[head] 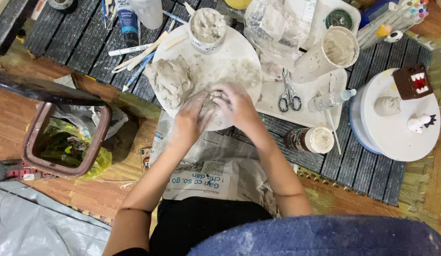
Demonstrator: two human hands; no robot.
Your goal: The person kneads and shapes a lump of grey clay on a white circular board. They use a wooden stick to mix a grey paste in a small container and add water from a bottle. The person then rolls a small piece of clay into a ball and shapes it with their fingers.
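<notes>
Grey clay coats both my hands, left hand (194, 114) and right hand (234, 102) pinching a small clay piece (215, 96) on the round white board (239, 52). Scissors (289, 97) at three o'clock could snag my wet sleeve-less forearm; over-squeezing may deform it.

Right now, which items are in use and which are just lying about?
In use: left hand, right hand, small clay piece, round board, clay lump.
Lying about: scissors, paint tube, bin, brown box figure.
</notes>
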